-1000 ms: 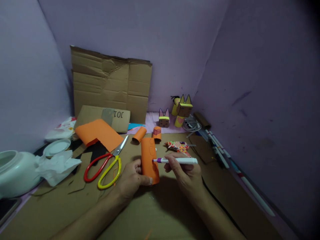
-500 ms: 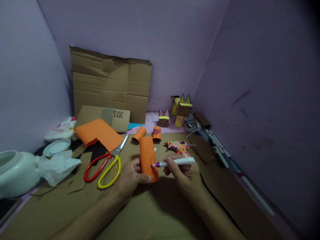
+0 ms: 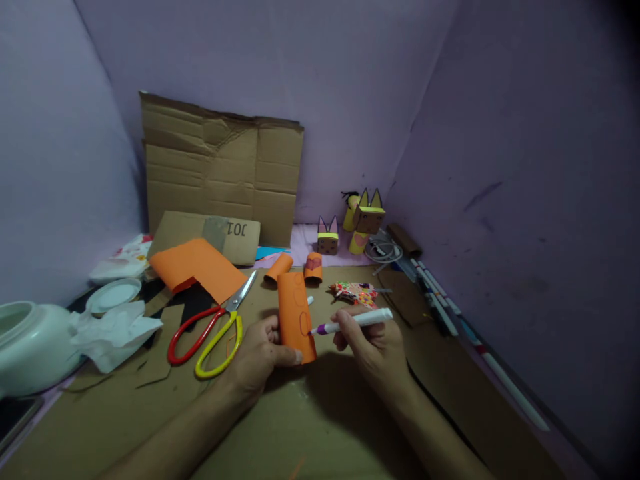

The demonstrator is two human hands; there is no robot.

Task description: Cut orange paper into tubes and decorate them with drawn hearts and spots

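My left hand (image 3: 260,353) holds an orange paper strip (image 3: 291,310) by its lower left side, thumb across the bottom. Dark rounded outlines run down the strip. In my right hand (image 3: 373,350) is a white marker (image 3: 357,320) with a purple tip, which meets the strip beside the lowest outline. Red-and-yellow-handled scissors (image 3: 219,340) lie left of my left hand, blades pointing away. Behind the strip are two small orange rolls, one lying (image 3: 279,268) and one standing (image 3: 313,267) with a reddish mark. A floral-patterned glue gun (image 3: 355,292) lies beyond my right hand.
Orange paper (image 3: 200,263) and a cardboard sheet (image 3: 225,173) are at the back left. Two box-headed figures with pointed ears (image 3: 370,220) (image 3: 328,243) stand at the back. A white pot (image 3: 40,347) and crumpled tissue (image 3: 117,333) sit left; a coiled cable (image 3: 384,251) lies right.
The marker and my right hand have shifted slightly right. The lowest outline on the strip now looks fuller, and the strip has tilted a little.
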